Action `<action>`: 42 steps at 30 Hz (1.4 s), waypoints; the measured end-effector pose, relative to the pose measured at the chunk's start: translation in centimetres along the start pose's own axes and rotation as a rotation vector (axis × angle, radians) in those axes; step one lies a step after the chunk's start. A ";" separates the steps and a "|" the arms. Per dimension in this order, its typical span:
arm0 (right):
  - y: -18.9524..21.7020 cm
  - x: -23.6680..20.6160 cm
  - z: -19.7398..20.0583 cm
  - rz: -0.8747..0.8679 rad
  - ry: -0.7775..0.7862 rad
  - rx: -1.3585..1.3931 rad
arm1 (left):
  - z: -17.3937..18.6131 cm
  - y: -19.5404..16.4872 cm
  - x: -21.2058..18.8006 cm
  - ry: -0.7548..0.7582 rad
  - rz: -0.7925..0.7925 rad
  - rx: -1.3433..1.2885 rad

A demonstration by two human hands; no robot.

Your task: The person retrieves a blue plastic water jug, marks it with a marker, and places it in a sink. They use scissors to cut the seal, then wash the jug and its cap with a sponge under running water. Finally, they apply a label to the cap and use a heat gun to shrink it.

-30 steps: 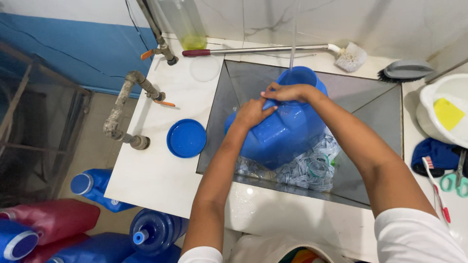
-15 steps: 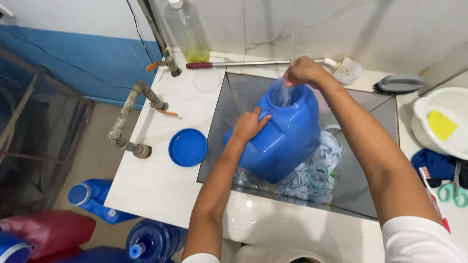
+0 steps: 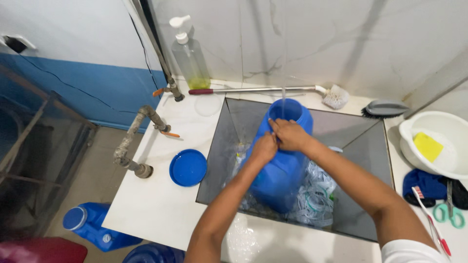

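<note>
Two bare hands work on one large blue jug point(image 3: 280, 168), which stands upright in the dark sink basin point(image 3: 363, 151) at the middle of the white counter point(image 3: 146, 204). A thin stream of water point(image 3: 283, 100) falls from above into the jug's open mouth at its far end.

**Hand state**
- Left hand point(image 3: 263, 148): laid on the jug's upper shoulder, fingers curled narrow against the plastic, steadying it.
- Right hand point(image 3: 291, 135): set just below the mouth, fingers closed on the neck. Whether they pinch a handle cannot be told.
- The two hands touch each other at the neck.

**Surroundings**
- A round blue lid point(image 3: 188, 167) lies flat on the counter, left of the basin and apart from the jug.
- Clear plastic scraps point(image 3: 317, 195) lie in the basin bottom, against the jug's near right side.
- A long-handled brush point(image 3: 273, 90) rests along the far edge; a pump soap bottle point(image 3: 189, 53) stands at the far left.
- A white bowl point(image 3: 429, 146) holding a yellow sponge sits at the right.

**Step in hand (judged)**
Filling or rinsing the jug under the stream, lid off.

**Next move calls for (judged)**
A firm two-handed hold as the jug grows heavier with water, the mouth kept centred under the narrow stream, and a steady tilt if it is emptied into the basin.
</note>
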State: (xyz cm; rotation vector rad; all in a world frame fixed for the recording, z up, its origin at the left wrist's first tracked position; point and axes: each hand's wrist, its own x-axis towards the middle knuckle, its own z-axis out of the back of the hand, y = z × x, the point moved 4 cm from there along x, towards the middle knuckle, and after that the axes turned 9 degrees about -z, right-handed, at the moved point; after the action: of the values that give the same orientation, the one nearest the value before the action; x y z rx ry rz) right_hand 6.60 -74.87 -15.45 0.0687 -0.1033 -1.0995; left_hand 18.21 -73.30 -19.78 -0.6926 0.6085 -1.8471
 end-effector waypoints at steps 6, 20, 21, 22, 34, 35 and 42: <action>1.8 -3.0 3.7 0.233 -0.419 0.092 | 1.5 6.9 -8.8 -0.031 0.192 -0.441; 3.0 8.2 31.9 -0.022 -0.685 0.124 | 10.6 7.4 -16.4 -0.352 0.451 -1.555; 3.3 8.3 31.2 -0.091 -0.642 0.070 | 10.9 7.2 -18.1 -0.348 0.568 -1.547; 3.9 8.6 30.3 -0.160 -0.597 0.018 | 11.5 7.1 -20.5 -0.344 0.686 -1.536; 4.1 9.8 32.2 -0.193 -0.819 0.168 | 19.6 12.6 -19.0 -0.700 0.301 -1.409; 4.7 9.6 31.6 -0.174 -0.878 0.140 | 18.1 12.2 -20.2 -0.640 0.357 -1.393; 6.2 10.3 31.6 -0.332 -0.723 0.186 | 28.4 13.1 -22.6 -0.655 0.370 -1.311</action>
State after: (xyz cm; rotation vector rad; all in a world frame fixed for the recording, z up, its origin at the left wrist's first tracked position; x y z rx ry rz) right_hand 12.96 -81.39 17.12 -0.1544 -0.8679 -1.4018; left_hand 53.53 -59.37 -12.84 -1.7672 1.3544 -0.5976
